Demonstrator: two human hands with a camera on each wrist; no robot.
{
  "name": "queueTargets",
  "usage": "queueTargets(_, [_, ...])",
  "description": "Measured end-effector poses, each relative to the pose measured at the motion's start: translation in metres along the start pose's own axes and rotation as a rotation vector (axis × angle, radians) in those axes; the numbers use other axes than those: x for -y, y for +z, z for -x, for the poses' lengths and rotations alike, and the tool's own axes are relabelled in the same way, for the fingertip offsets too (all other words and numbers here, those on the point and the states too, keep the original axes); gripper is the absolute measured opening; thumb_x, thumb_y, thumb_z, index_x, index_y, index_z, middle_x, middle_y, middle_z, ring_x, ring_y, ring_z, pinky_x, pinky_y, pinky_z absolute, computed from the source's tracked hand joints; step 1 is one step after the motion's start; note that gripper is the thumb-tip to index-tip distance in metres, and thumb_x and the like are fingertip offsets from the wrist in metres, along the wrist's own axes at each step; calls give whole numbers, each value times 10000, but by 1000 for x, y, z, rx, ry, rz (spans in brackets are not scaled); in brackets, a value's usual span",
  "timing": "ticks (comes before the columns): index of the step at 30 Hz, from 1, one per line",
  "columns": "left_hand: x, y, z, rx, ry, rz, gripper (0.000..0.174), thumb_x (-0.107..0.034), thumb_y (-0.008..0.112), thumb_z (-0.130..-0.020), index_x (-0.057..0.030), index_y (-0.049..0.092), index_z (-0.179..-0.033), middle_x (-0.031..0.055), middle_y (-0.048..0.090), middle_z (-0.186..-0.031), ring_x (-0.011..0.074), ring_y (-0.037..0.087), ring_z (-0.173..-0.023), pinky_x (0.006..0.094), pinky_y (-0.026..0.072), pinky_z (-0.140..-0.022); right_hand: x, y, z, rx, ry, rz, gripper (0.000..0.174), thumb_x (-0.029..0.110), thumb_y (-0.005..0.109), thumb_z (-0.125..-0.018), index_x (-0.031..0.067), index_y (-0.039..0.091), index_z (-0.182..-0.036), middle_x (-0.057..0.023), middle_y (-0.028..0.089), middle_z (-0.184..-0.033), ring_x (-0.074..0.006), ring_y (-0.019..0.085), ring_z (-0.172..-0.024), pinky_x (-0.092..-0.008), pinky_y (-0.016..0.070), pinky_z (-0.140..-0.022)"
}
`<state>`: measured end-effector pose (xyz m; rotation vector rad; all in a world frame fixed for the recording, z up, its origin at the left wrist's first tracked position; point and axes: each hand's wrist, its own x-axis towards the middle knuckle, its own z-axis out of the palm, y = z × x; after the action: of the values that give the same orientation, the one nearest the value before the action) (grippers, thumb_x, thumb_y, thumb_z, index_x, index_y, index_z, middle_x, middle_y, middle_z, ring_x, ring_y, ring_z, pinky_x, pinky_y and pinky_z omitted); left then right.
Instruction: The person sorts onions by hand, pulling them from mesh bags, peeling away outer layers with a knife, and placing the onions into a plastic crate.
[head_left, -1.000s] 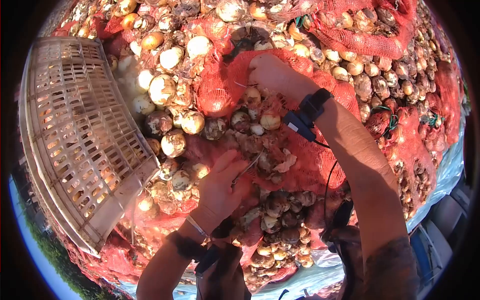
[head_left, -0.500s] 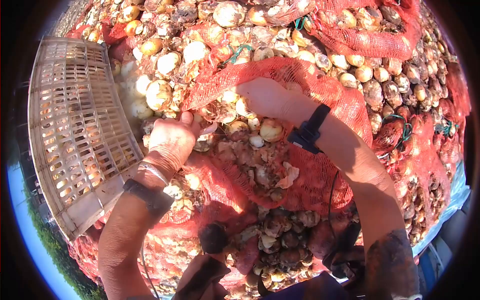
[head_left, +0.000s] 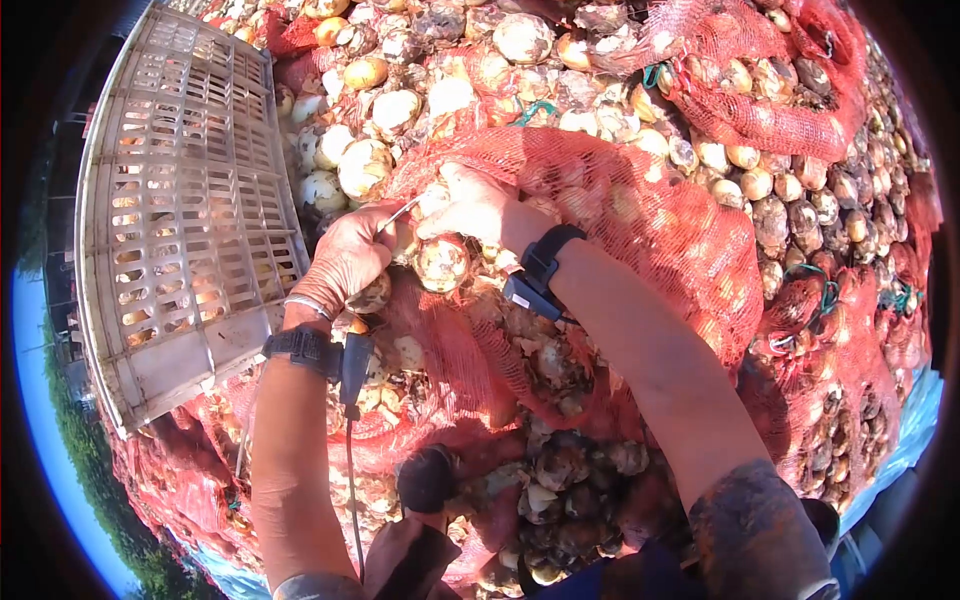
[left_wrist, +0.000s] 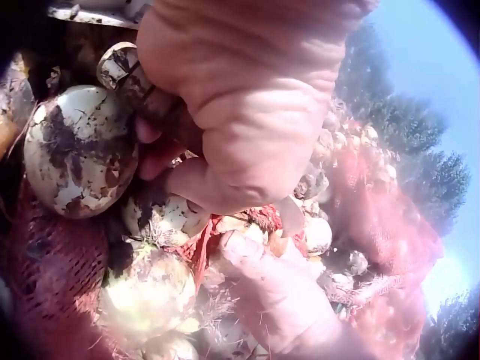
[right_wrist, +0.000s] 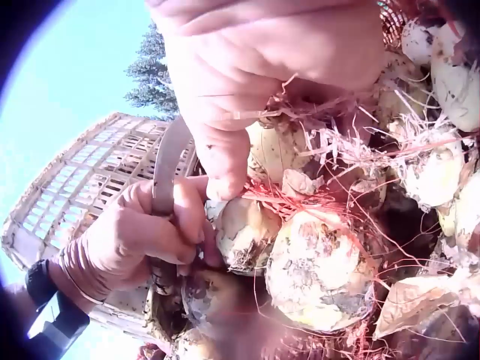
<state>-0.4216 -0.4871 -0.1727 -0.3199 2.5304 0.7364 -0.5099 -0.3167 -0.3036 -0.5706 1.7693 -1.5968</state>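
My left hand [head_left: 350, 255] grips a knife with a curved metal blade [right_wrist: 171, 161]; its handle is mostly hidden in the fist. The blade stands close beside my right thumb. My right hand [head_left: 480, 210] is curled over an onion [right_wrist: 274, 154], its thumb pointing down along the near side. Below, a larger onion with peeling skin [head_left: 441, 262] lies among loose red strands. Around both hands spreads a torn red mesh bag [head_left: 690, 240] with onions in and under it. A dark-stained onion [left_wrist: 81, 150] sits beside my left fingers.
A slatted plastic crate [head_left: 200, 200] leans on its side just left of my left hand. Piled onions and more filled mesh bags [head_left: 830, 370] surround the work. Green ties [head_left: 535, 112] lie on the mesh. Cables run from both wrist cameras.
My left hand has moved from the lower middle leftward and up, close to the right hand. The right hand has shifted left, and the mesh has been pulled along. The head view has shifted too.
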Motion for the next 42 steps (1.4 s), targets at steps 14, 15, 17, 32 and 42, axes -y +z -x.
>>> queueTargets(14, [0,8,-12,-1,37,-137,193,-242,601,-884,-151,699,-1024,135,701,-972,321,662,-946,383,506,-833,59,-33,210,-83,1,1031,645,306,774,-662,103,576,-1241,-205,606,-1177,-359,596,-1092,-417,483,-931])
queueTargets(15, [3,10,-15,-19,68,-179,228,-287,600,-896,-176,700,-1068,139,700,-995,328,659,-978,396,505,-850,62,-25,210,-205,-231,1244,617,307,761,-676,106,588,-1232,-177,607,-1187,-345,558,-1155,-411,455,-977])
queueTargets(17, [7,11,-16,-13,53,-179,232,-288,601,-897,-181,699,-1078,138,700,-1002,329,658,-984,397,505,-853,51,-1,180,-196,-475,1119,643,286,763,-677,87,565,-1255,-181,588,-1221,-340,554,-1158,-407,445,-991])
queueTargets(32, [11,28,67,-294,-263,163,157,-117,631,-765,-97,690,-908,169,690,-829,310,686,-834,388,521,-782,22,45,71,-56,136,633,525,236,784,-656,48,632,-1123,-182,695,-884,-313,680,-876,-403,526,-855])
queueTargets(42, [22,48,87,-250,-256,-39,147,-148,612,-765,-128,673,-898,159,694,-869,353,667,-893,446,520,-808,34,50,101,-189,109,487,746,208,884,-617,22,486,-1219,-163,609,-1106,-250,600,-1049,-373,498,-880])
